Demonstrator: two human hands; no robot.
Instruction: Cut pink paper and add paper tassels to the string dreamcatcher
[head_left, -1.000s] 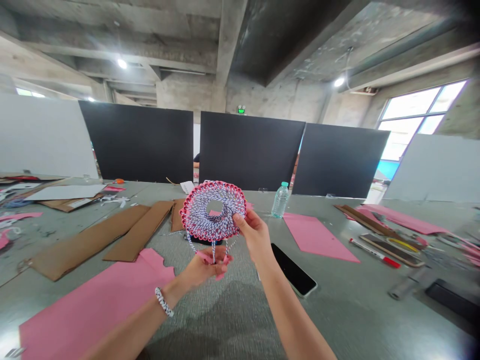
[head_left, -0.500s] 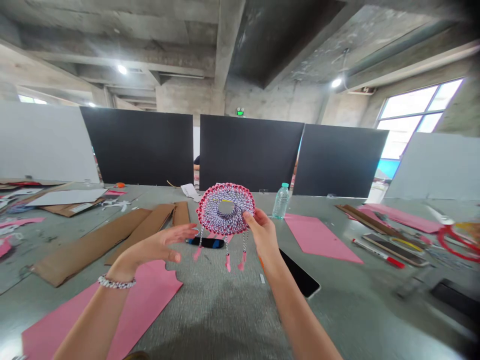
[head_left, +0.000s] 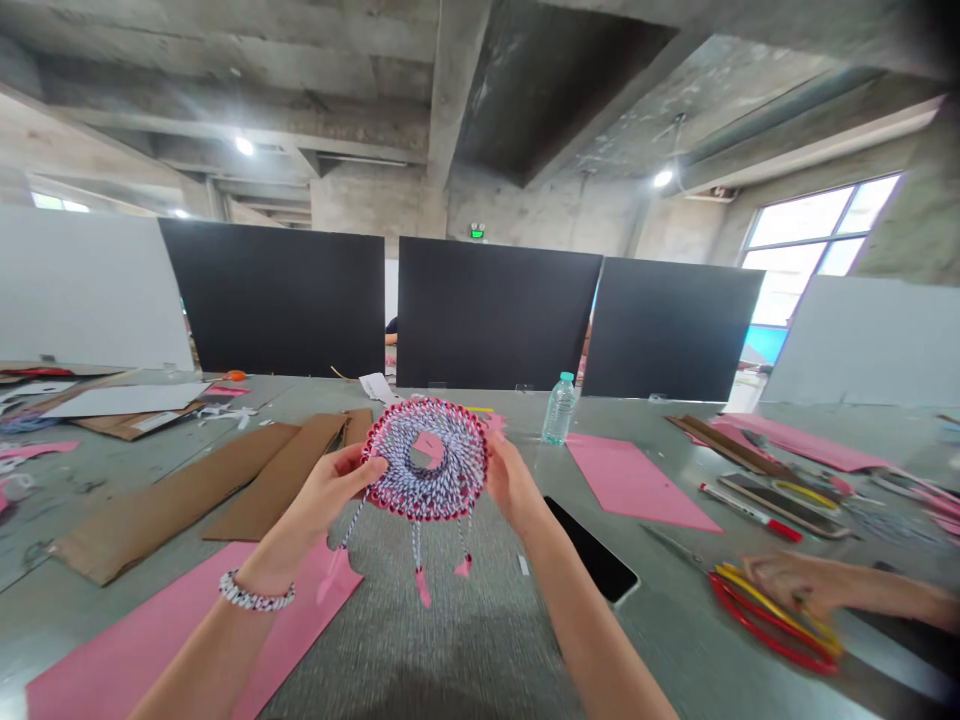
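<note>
I hold up a woven ring (head_left: pixel 427 461) of blue-and-white twine with a red-pink rim and a hole in its middle. Three twine strands hang below it, each ending in a small pink tassel (head_left: pixel 422 588). My left hand (head_left: pixel 328 492) pinches the ring's left edge. My right hand (head_left: pixel 512 482) grips its right edge. Both hands are closed on it, above the grey table (head_left: pixel 465 640).
Pink paper sheets (head_left: pixel 165 640) and cardboard strips (head_left: pixel 157 510) lie at the left. A black phone (head_left: pixel 596 560) and a water bottle (head_left: pixel 559 408) sit to the right. Another person's hand (head_left: pixel 810 585) reaches in at the right by red and yellow loops (head_left: pixel 765 620). Black boards (head_left: pixel 495 310) stand behind.
My left hand let go of the tassels, swung out open, then closed on the ring's left edge. The ring has dropped lower. Another person's hand came in at the right.
</note>
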